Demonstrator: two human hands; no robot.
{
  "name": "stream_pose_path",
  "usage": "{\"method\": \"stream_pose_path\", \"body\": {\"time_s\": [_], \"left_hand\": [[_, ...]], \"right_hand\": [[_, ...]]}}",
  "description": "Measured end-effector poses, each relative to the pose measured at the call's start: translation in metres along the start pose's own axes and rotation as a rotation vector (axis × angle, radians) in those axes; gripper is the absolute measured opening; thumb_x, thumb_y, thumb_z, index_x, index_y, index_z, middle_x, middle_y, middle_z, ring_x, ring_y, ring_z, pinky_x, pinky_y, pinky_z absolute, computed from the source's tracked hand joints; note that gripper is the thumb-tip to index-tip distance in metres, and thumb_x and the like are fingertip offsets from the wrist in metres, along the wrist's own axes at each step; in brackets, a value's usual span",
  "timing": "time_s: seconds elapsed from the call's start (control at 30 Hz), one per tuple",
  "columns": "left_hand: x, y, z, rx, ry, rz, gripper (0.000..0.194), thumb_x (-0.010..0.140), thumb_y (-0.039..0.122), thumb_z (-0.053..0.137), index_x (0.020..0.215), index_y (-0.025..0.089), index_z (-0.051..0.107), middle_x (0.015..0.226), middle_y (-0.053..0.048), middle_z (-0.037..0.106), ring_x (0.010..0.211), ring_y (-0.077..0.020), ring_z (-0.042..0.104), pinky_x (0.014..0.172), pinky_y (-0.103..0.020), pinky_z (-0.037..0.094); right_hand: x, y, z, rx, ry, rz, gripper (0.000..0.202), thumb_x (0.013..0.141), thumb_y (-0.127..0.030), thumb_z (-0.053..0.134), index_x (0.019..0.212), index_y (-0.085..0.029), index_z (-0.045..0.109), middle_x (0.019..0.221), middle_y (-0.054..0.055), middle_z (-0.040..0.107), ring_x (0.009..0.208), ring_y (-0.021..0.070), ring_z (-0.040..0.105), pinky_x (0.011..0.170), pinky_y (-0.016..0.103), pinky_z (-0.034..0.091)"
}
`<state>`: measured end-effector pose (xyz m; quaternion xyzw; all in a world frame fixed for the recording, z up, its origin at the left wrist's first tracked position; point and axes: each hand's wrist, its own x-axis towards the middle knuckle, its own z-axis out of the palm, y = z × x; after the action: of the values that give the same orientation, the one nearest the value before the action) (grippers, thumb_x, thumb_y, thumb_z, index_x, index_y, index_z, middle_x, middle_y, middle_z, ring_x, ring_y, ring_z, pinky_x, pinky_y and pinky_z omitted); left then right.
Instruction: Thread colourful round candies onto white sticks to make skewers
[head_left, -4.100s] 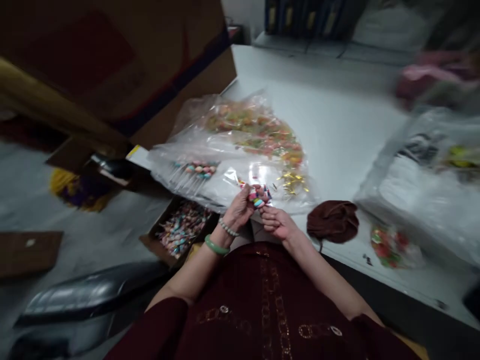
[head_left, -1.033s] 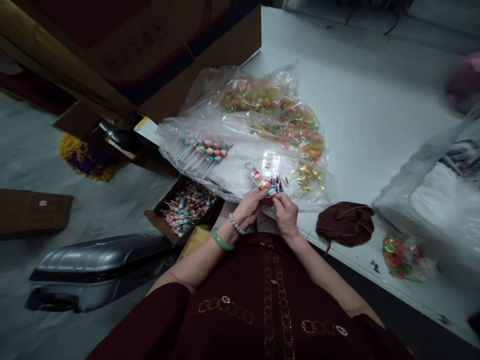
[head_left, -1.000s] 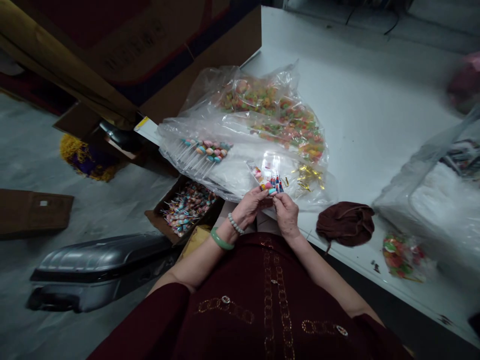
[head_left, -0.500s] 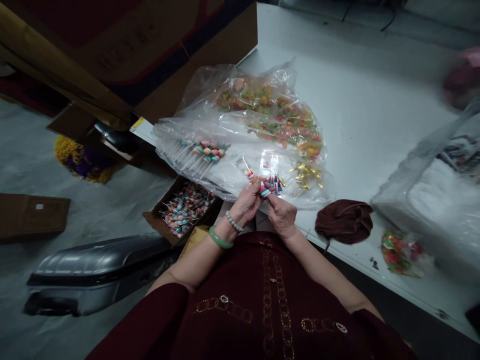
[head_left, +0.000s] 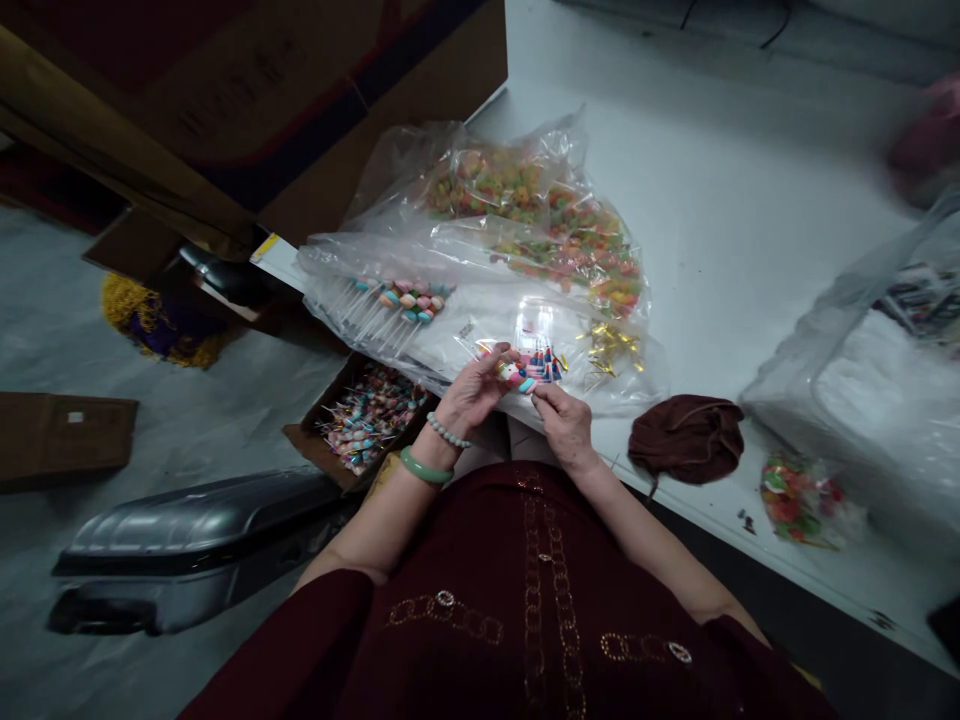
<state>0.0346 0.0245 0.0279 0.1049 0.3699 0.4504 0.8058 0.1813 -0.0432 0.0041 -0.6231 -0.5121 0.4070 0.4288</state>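
Observation:
Between my hands is a small marshmallow lollipop [head_left: 524, 383] in pink, white and light blue, with part of a clear wrapper around it. My left hand [head_left: 474, 392], wearing a beaded bracelet and a green bangle, has its thumb and fingers around the upper part, with a looser hold. My right hand [head_left: 566, 425] pinches its lower end; the stick is hidden in the fingers. Just beyond lie small red, white and blue printed pieces [head_left: 546, 364] and gold twist ties [head_left: 613, 348]. Left of them, several marshmallow sticks [head_left: 412, 300] lie in rows on the plastic sheet.
Clear plastic bags of colourful gummy candy [head_left: 540, 210] cover the white table [head_left: 720, 180]. A cardboard box of wrapped lollipops [head_left: 367, 420] stands below left, near a grey suitcase [head_left: 195, 530]. On the right are a brown cloth [head_left: 686, 440] and a small candy bag [head_left: 799, 500].
My left hand has shifted a little left and its fingers have loosened and spread, showing more of the lollipop. The right hand keeps its pinch almost in place.

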Motion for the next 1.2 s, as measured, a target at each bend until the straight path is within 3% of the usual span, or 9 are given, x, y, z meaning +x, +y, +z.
{"method": "stream_pose_path", "body": {"time_s": [0.07, 0.13, 0.3, 0.4, 0.5, 0.63, 0.8, 0.97, 1.2], "left_hand": [[0.002, 0.007, -0.001, -0.054, 0.044, 0.023, 0.011, 0.081, 0.021, 0.070, 0.081, 0.013, 0.063, 0.075, -0.003, 0.063, 0.075, -0.0147, 0.064, 0.067, -0.026, 0.050], [0.004, 0.010, 0.000, -0.088, 0.097, 0.030, 0.011, 0.082, 0.021, 0.068, 0.077, 0.013, 0.062, 0.070, -0.001, 0.060, 0.072, -0.0148, 0.064, 0.064, -0.026, 0.050], [0.006, 0.014, 0.006, -0.142, 0.146, 0.043, 0.013, 0.079, 0.020, 0.072, 0.076, 0.015, 0.060, 0.066, 0.002, 0.058, 0.068, -0.0125, 0.064, 0.067, -0.026, 0.052], [0.006, 0.011, 0.009, -0.144, 0.145, 0.064, 0.015, 0.078, 0.020, 0.073, 0.075, 0.014, 0.060, 0.065, 0.003, 0.057, 0.062, -0.0091, 0.061, 0.068, -0.025, 0.052], [0.006, 0.002, 0.011, -0.118, 0.138, 0.089, 0.018, 0.080, 0.027, 0.072, 0.077, 0.014, 0.060, 0.061, 0.004, 0.054, 0.055, -0.0075, 0.056, 0.063, -0.023, 0.050], [0.005, -0.014, 0.014, -0.107, 0.120, 0.141, 0.023, 0.080, 0.034, 0.072, 0.088, 0.015, 0.062, 0.063, 0.003, 0.057, 0.057, -0.0090, 0.058, 0.063, -0.023, 0.049], [0.001, -0.017, 0.015, -0.109, 0.085, -0.033, 0.026, 0.082, 0.038, 0.071, 0.084, 0.015, 0.060, 0.077, -0.004, 0.065, 0.073, -0.0151, 0.064, 0.075, -0.030, 0.053], [0.000, -0.012, 0.013, -0.020, 0.086, -0.043, 0.021, 0.086, 0.033, 0.065, 0.085, 0.012, 0.061, 0.083, -0.007, 0.068, 0.072, -0.0161, 0.065, 0.068, -0.030, 0.054], [0.005, -0.034, 0.011, 0.026, 0.081, 0.075, 0.026, 0.083, 0.035, 0.070, 0.090, 0.010, 0.065, 0.072, -0.004, 0.064, 0.070, -0.0126, 0.064, 0.063, -0.021, 0.050]], "right_hand": [[-0.002, 0.001, -0.003, -0.152, 0.031, -0.084, 0.015, 0.081, -0.033, 0.058, 0.081, -0.025, 0.071, 0.079, 0.004, 0.068, 0.076, 0.0181, 0.058, 0.067, 0.027, 0.040], [-0.002, -0.001, -0.004, -0.094, -0.003, -0.052, 0.017, 0.082, -0.035, 0.058, 0.083, -0.025, 0.072, 0.077, 0.004, 0.067, 0.074, 0.0178, 0.058, 0.065, 0.027, 0.040], [0.006, -0.013, -0.001, 0.444, -0.247, 0.403, 0.021, 0.071, -0.040, 0.065, 0.075, -0.019, 0.068, 0.050, -0.005, 0.047, 0.046, 0.0083, 0.037, 0.044, 0.021, 0.026], [0.008, -0.016, 0.003, 0.542, -0.296, 0.505, 0.022, 0.061, -0.037, 0.073, 0.065, -0.018, 0.062, 0.049, -0.006, 0.047, 0.044, 0.0066, 0.036, 0.042, 0.019, 0.022], [0.006, -0.013, 0.009, 0.425, -0.229, 0.414, 0.019, 0.065, -0.035, 0.068, 0.059, -0.020, 0.057, 0.047, -0.006, 0.046, 0.044, 0.0083, 0.038, 0.043, 0.021, 0.025], [0.002, -0.007, 0.010, -0.118, 0.039, 0.032, 0.014, 0.079, -0.032, 0.058, 0.071, -0.024, 0.067, 0.062, 0.000, 0.061, 0.059, 0.0142, 0.052, 0.058, 0.026, 0.036], [-0.002, -0.001, 0.005, -0.569, 0.153, -0.298, 0.025, 0.089, -0.025, 0.048, 0.074, -0.022, 0.069, 0.067, 0.006, 0.065, 0.064, 0.0166, 0.055, 0.064, 0.028, 0.034], [-0.004, 0.002, 0.002, -0.592, 0.090, -0.300, 0.024, 0.091, -0.025, 0.049, 0.079, -0.022, 0.070, 0.070, 0.005, 0.068, 0.064, 0.0159, 0.056, 0.064, 0.028, 0.033], [-0.001, 0.004, 0.008, -0.436, 0.096, -0.157, 0.021, 0.089, -0.031, 0.053, 0.087, -0.024, 0.073, 0.082, 0.004, 0.073, 0.072, 0.0172, 0.063, 0.067, 0.026, 0.040]]}}
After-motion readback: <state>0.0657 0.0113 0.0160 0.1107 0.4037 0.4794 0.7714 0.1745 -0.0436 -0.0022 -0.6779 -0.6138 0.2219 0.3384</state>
